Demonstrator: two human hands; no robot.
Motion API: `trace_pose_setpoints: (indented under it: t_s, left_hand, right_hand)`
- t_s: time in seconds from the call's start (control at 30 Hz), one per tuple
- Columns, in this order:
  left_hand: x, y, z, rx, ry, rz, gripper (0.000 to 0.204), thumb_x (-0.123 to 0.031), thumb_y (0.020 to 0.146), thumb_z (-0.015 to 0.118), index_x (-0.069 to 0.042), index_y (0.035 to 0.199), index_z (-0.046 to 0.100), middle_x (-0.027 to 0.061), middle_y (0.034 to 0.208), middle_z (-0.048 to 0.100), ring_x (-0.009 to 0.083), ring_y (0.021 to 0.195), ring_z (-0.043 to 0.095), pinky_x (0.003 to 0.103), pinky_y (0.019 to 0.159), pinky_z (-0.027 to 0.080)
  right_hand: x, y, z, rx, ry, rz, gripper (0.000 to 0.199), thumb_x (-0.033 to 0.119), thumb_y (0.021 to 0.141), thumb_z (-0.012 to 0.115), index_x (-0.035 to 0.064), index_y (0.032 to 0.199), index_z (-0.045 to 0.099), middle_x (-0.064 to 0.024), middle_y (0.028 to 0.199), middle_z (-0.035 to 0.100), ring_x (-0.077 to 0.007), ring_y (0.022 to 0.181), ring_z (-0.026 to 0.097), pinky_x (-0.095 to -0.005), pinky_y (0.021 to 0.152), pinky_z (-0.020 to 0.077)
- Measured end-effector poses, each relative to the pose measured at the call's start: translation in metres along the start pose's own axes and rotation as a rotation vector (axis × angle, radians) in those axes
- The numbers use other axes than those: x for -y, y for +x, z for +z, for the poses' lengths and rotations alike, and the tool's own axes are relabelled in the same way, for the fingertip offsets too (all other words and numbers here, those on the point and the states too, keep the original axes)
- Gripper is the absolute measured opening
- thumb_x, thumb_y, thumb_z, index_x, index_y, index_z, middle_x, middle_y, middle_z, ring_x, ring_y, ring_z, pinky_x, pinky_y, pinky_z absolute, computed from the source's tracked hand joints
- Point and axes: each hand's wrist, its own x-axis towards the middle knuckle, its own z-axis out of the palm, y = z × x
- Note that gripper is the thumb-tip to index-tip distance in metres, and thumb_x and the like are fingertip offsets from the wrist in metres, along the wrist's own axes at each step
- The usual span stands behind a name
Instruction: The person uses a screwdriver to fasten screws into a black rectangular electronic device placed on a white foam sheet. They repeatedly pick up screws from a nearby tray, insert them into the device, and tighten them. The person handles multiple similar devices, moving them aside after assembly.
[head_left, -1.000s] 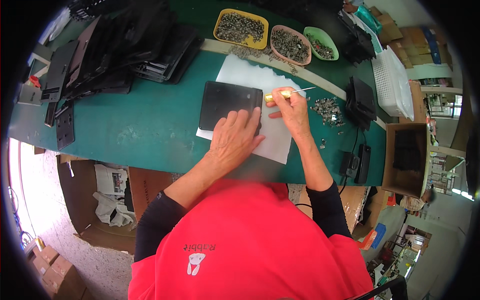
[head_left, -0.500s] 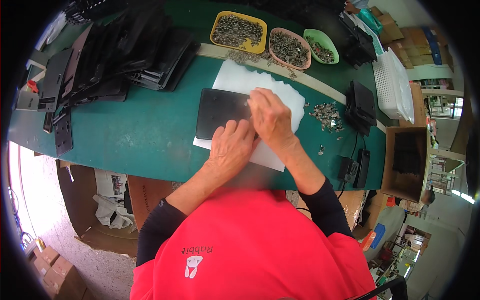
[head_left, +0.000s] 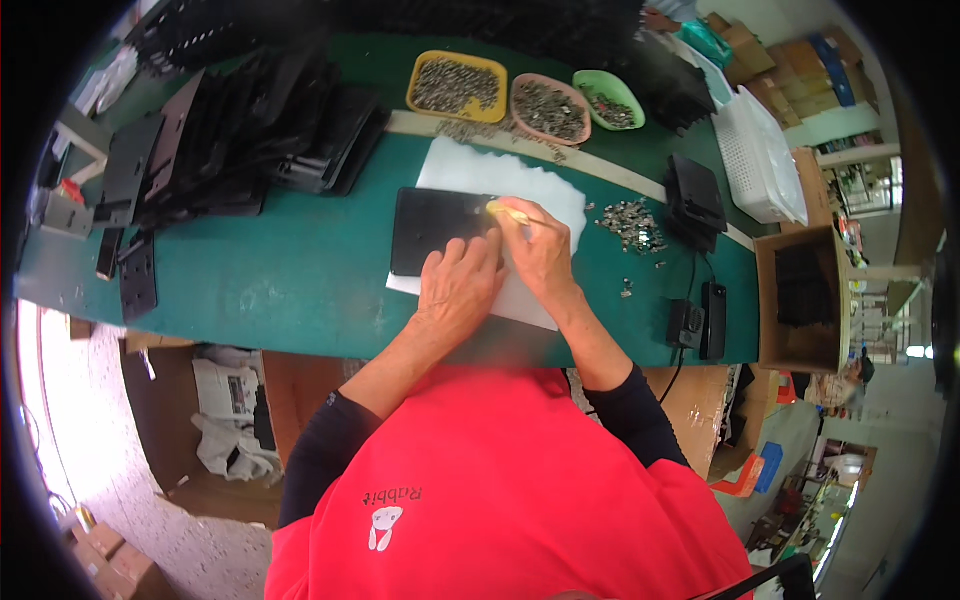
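On the white foam sheet (head_left: 540,185) over the green bench, the flat black plastic panel (head_left: 435,228) lies pinned under the flattened, empty left hand (head_left: 458,292); the right hand (head_left: 540,252) is closed round a yellow-handled screwdriver (head_left: 508,209), its tip at the panel's right edge; apparently a fastening step, which calls for steady downward pressure.

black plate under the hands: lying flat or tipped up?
Flat. The black plate lies on the white sheet; the left hand presses on it, and the right hand holds a yellow-handled tool at its edge.

Long green-topped workbench (head_left: 270,290) is standing over a pale concrete floor (head_left: 110,470); bright daylight is washing in at left.
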Motion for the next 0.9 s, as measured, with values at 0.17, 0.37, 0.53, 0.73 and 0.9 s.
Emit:
trace_pose_setpoints:
  t_s: [0.17, 0.37, 0.53, 0.73, 0.9]
  left_hand:
    - [0.004, -0.001, 0.008, -0.046, 0.101, 0.018, 0.044, -0.024, 0.081, 0.069, -0.005, 0.120, 0.061, 0.0021, 0.088, 0.052, 0.0217, 0.083, 0.052, 0.038, 0.067, 0.041]
    - [-0.010, 0.000, 0.008, -0.082, 0.153, 0.043, 0.026, -0.019, 0.077, 0.070, -0.007, 0.100, 0.065, 0.0033, 0.084, 0.052, 0.0228, 0.082, 0.051, 0.039, 0.073, 0.036]
    - [-0.006, -0.001, 0.011, -0.084, 0.137, 0.054, 0.024, -0.016, 0.077, 0.069, -0.005, 0.098, 0.066, 0.0051, 0.086, 0.052, 0.0249, 0.083, 0.051, 0.040, 0.073, 0.037]
    - [-0.001, -0.003, 0.018, -0.062, 0.109, 0.064, 0.023, -0.015, 0.081, 0.068, -0.003, 0.100, 0.065, 0.0070, 0.090, 0.055, 0.0279, 0.085, 0.053, 0.040, 0.074, 0.041]
    - [-0.001, 0.000, 0.017, -0.101, 0.127, 0.106, 0.032, -0.016, 0.078, 0.072, -0.004, 0.107, 0.066, 0.0082, 0.086, 0.055, 0.0272, 0.084, 0.054, 0.041, 0.074, 0.042]
  right_hand:
    - [-0.009, 0.018, 0.020, -0.145, 0.120, 0.050, 0.018, 0.011, 0.085, 0.065, 0.0010, 0.100, 0.063, -0.0186, 0.099, 0.065, -0.0375, 0.088, 0.064, -0.0434, 0.079, 0.0523]
    - [-0.013, -0.001, 0.023, -0.108, -0.096, -0.050, 0.024, 0.009, 0.082, 0.066, 0.0007, 0.102, 0.056, -0.0161, 0.100, 0.063, -0.0354, 0.087, 0.064, -0.0423, 0.075, 0.0533]
    - [-0.005, -0.013, 0.019, -0.085, -0.152, -0.081, 0.031, 0.009, 0.081, 0.065, -0.0015, 0.109, 0.056, -0.0133, 0.097, 0.061, -0.0316, 0.082, 0.065, -0.0403, 0.072, 0.0541]
    - [-0.015, -0.002, 0.008, 0.234, -0.293, -0.265, 0.022, 0.014, 0.082, 0.058, -0.0028, 0.097, 0.060, -0.0135, 0.089, 0.063, -0.0321, 0.075, 0.067, -0.0397, 0.069, 0.0554]
    - [-0.012, 0.021, 0.005, 0.378, -0.148, -0.134, 0.021, 0.019, 0.085, 0.058, -0.0006, 0.088, 0.064, -0.0174, 0.094, 0.064, -0.0344, 0.085, 0.068, -0.0434, 0.075, 0.0553]
